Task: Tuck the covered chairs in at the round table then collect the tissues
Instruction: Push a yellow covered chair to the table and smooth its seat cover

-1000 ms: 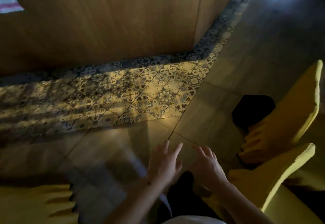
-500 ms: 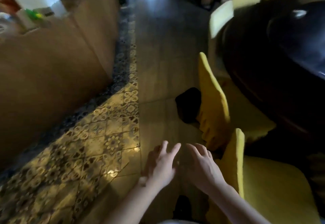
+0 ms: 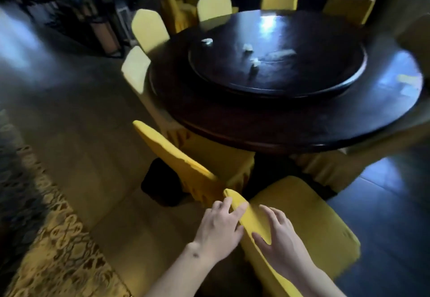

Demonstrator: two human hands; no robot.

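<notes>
A dark round table (image 3: 267,131) carries a raised turntable (image 3: 279,82) with a few crumpled white tissues (image 3: 247,47) on it. Yellow-covered chairs ring the table. The nearest chair (image 3: 309,217) stands pulled out in front of me, its seat facing the table. My left hand (image 3: 221,226) rests on the top of its backrest from the left, fingers spread. My right hand (image 3: 279,245) lies on the backrest's other face, fingers apart. A second yellow chair (image 3: 186,164) stands just left of it, partly out from the table.
A black object (image 3: 160,185) sits on the floor behind the second chair. Patterned tile flooring (image 3: 53,250) runs along the lower left. More yellow chairs (image 3: 149,28) line the table's far side, with dark furniture beyond. Open floor lies at the left.
The view has swung from the wooden counter and patterned tiles toward the round table. Both hands, held free in the air before, now rest on the nearest chair's backrest.
</notes>
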